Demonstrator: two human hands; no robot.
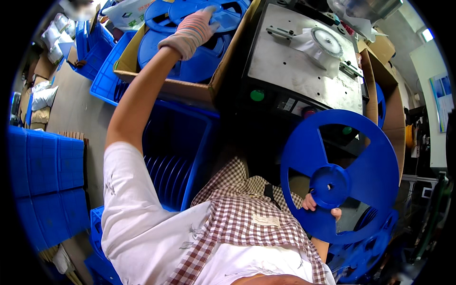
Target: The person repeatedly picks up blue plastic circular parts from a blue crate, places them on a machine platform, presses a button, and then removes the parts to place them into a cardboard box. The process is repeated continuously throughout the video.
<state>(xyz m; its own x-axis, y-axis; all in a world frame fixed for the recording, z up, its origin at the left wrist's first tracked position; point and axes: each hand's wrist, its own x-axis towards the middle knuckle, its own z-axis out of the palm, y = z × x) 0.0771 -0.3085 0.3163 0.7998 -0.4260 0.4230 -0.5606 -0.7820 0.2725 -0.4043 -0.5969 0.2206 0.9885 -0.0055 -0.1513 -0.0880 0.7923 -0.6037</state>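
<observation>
My left hand [194, 29], in a striped knit glove, reaches far out and rests on a blue plastic reel [223, 13] lying on a stack of reels inside a cardboard box [190, 90]. Whether its fingers grip the reel is unclear. My right hand [319, 205], mostly hidden, holds a large blue spoked reel [339, 173] upright by its hub, close to my body on the right. Only a few fingertips show at the reel's lower edge.
A grey metal machine [304, 61] with a small white disc, a green button and a red button stands ahead. A blue crate [178, 152] with upright reels sits below the box. More blue crates [45, 185] stand at the left, and more reels lie lower right.
</observation>
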